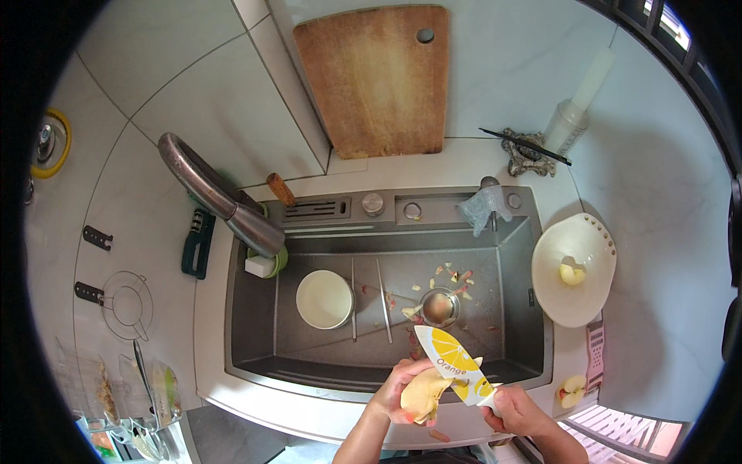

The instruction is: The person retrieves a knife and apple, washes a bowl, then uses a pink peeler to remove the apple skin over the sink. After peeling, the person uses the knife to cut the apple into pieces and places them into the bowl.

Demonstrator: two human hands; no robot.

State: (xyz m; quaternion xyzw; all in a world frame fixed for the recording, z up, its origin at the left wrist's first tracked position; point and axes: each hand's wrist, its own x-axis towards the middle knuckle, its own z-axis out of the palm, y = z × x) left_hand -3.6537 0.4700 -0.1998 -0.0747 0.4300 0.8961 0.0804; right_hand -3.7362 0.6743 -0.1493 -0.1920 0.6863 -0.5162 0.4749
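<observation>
Over the sink's front edge, my left hand [389, 394] is closed around a mostly peeled apple piece [423, 396] with pale yellow flesh. My right hand [516, 413] grips the handle of a kitchen knife [447, 357], whose white blade bears a yellow citrus print. The blade lies against the apple's upper right side and hides part of it. A peeled apple chunk [572, 274] rests inside a white oval bowl [547, 290] on the right counter. Farther front, an apple half [572, 393] with some red skin sits near the counter edge.
The grey sink [255, 336] contains a white round bowl [325, 299], two thin metal rods and scattered peelings around its drain [439, 308]. A curved faucet [220, 193] rises at left. Behind stands a wooden cutting board [375, 81]. A pink grater [594, 356] lies at right.
</observation>
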